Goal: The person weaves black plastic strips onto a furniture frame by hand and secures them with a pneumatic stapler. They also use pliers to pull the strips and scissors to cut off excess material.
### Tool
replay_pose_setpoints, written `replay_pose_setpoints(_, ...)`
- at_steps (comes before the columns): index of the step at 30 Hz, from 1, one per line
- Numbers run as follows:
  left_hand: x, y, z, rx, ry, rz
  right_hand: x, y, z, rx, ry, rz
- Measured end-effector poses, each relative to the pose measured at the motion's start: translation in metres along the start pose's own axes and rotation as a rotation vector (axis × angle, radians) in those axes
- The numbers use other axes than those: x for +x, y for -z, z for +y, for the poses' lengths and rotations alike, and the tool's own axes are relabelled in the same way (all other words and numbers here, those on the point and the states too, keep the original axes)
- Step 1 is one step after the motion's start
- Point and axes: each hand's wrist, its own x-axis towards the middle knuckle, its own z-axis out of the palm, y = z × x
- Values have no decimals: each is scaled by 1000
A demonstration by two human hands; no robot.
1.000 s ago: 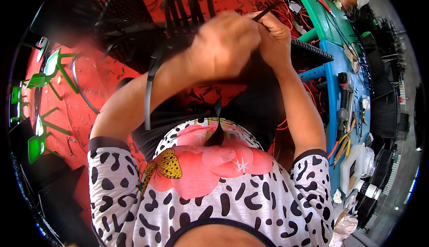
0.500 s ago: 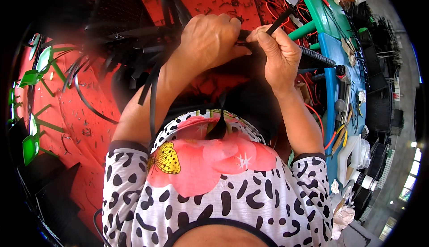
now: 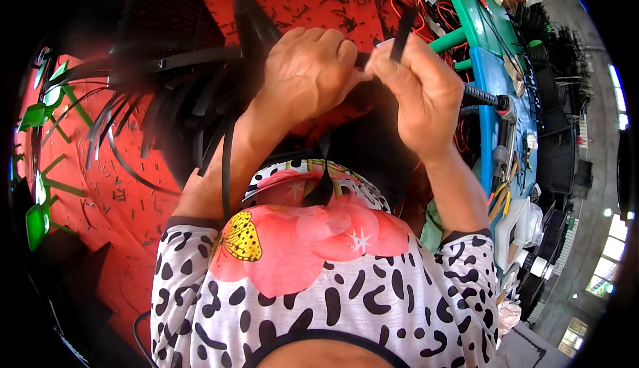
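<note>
- 2 bare hands up front, knuckles close together. The right hand (image 3: 426, 91) has its thumb and fingers pinched on 1 black strip (image 3: 401, 38), whose end pokes up past the fingertips.
- The left hand (image 3: 306, 68) is back-up with its fingers curled under, just left of the right fingertips. Can't tell what it's gripping, since its own knuckles block the view.
- 1 more flat strip (image 3: 227, 168) hangs down by the left forearm, below those fingers. It's thin, ribbon-like and dark.
- Way more loose strips (image 3: 203, 56) fan out left of the left fingers, too many and too blurry to count. They look flat, bendy and a bit shiny.
- 1 dark panel (image 3: 180, 18) with a mesh-like texture sits beyond them, up and left of the left fingers, mostly lost in shadow.
- 1 ribbed black bar (image 3: 484, 94) shows right of the right fingers, partly hidden by that hand.
- Farther right of the fingers: 1 green tabletop (image 3: 482, 18) and 1 blue tabletop (image 3: 487, 68), both smooth. 1 white tray (image 3: 514, 228) lies lower down.
- Red cords (image 3: 399, 1) tangle beyond the right fingertips.
- 2 green chairs (image 3: 34, 225) are clear to make out, far left of the fingers, on the red floor (image 3: 136, 235) littered with dark scraps.
</note>
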Motion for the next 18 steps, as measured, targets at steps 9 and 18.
replay_pose_setpoints(9,5,3,3,10,1,38,57,-7,35,-32,-1,-119)
replay_pose_setpoints(18,7,3,0,15,0,-17,66,-11,67,-319,320,-34)
